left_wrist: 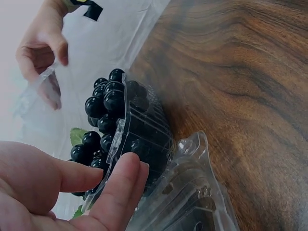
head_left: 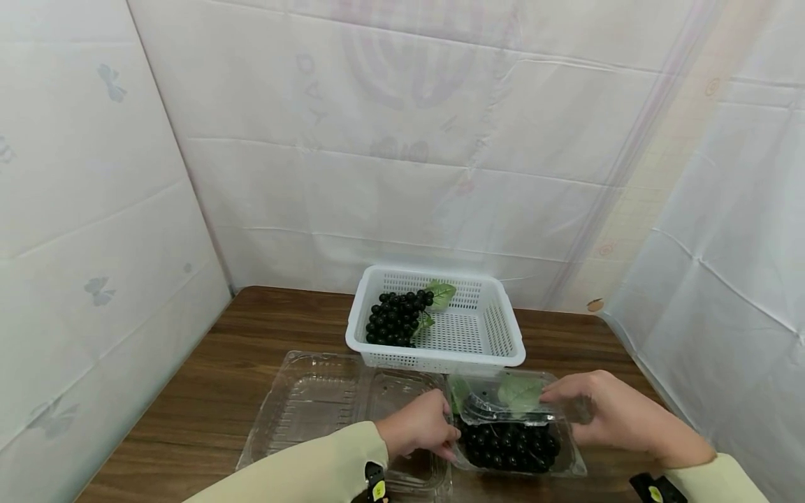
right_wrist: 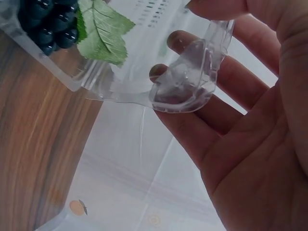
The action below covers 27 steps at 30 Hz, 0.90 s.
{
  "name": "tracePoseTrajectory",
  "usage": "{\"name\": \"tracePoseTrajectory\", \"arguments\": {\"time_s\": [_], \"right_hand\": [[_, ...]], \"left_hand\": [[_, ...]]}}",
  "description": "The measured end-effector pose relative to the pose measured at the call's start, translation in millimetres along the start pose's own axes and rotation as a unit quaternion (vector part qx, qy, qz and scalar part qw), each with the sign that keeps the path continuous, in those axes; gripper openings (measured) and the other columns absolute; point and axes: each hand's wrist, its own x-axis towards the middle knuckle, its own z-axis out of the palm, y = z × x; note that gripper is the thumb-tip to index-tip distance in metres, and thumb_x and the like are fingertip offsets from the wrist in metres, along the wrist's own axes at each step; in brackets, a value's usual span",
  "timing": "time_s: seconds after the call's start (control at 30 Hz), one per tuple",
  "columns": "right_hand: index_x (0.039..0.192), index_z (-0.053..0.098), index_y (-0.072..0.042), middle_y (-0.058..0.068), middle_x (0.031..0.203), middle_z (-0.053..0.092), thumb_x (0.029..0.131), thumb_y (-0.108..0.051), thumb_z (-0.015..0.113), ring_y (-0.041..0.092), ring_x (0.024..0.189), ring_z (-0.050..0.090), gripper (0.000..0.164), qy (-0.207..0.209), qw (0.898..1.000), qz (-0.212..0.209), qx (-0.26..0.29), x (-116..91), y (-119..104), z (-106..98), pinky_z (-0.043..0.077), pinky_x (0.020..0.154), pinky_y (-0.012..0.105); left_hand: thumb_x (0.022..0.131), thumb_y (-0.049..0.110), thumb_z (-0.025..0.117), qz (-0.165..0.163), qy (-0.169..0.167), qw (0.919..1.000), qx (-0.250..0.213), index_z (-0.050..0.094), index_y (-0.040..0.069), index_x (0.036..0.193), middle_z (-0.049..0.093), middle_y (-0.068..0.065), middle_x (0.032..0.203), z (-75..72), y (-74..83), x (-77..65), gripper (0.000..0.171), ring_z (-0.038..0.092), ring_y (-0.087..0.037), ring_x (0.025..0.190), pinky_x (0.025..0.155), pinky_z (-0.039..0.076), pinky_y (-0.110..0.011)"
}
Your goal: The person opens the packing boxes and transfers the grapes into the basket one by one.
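Note:
A clear plastic clamshell container (head_left: 574, 462) on the table holds a bunch of dark grapes (head_left: 508, 447) with green leaves (right_wrist: 103, 33). My left hand (head_left: 423, 427) is at its left side, thumb and fingers pinching the rim, as the left wrist view shows (left_wrist: 120, 139). With my right hand (head_left: 619, 412) I hold the right end of the container's lid (right_wrist: 185, 82), which is raised and tilted over the back of the grapes. Fingers and thumb lie on both sides of the lid's clear edge.
A white perforated basket (head_left: 512, 328) behind the container holds another bunch of dark grapes (head_left: 396, 318) with leaves. To the left, an opened clear clamshell (head_left: 308, 398) lies flat on the wooden table (head_left: 189, 412). White sheets (head_left: 377, 140) enclose the back and sides.

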Motion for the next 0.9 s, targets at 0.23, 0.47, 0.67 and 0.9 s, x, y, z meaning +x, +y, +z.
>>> {"name": "tracePoseTrajectory", "arguments": {"time_s": [0.23,0.47,0.67,0.9], "right_hand": [[0.123,0.073,-0.016,0.008,0.121,0.075,0.077,0.009,0.071,-0.008,0.058,0.04,0.053,-0.02,0.997,0.035,0.062,-4,11,-16,0.037,0.043,0.018],[0.122,0.075,-0.022,0.008,0.121,0.075,0.076,0.008,0.07,-0.009,0.047,0.017,0.055,-0.012,0.995,0.076,0.06,-7,22,-29,0.037,0.044,0.019],[0.12,0.075,-0.025,0.01,0.121,0.075,0.075,0.008,0.067,-0.005,0.047,0.017,0.056,-0.007,0.992,0.111,0.06,-9,30,-39,0.036,0.043,0.02],[0.12,0.076,-0.022,0.007,0.116,0.076,0.074,0.008,0.068,-0.006,0.049,0.021,0.055,0.003,0.994,0.103,0.047,-16,45,-47,0.037,0.044,0.019]], "left_hand": [[0.091,-0.009,0.069,-0.001,-0.002,1.0,-0.008,0.052,-0.006,0.124,0.071,-0.021,0.084,9.6,3.8,7.7,0.037,0.075,-0.037,0.076,0.067,0.064,-0.041],[0.09,-0.012,0.068,-0.006,-0.023,0.999,-0.039,0.049,-0.008,0.128,0.067,-0.021,0.091,17.2,6.8,13.4,0.043,0.075,-0.038,0.08,0.07,0.065,-0.043],[0.091,-0.009,0.069,-0.006,-0.043,0.9978,-0.051,0.045,-0.008,0.136,0.064,-0.02,0.1,24.6,6.9,20.6,0.051,0.074,-0.032,0.075,0.073,0.064,-0.043],[0.09,-0.009,0.069,0.012,-0.043,0.9978,-0.049,0.057,-0.007,0.121,0.072,-0.022,0.085,37.4,9.3,29.1,0.033,0.076,-0.035,0.079,0.07,0.065,-0.041]]}}
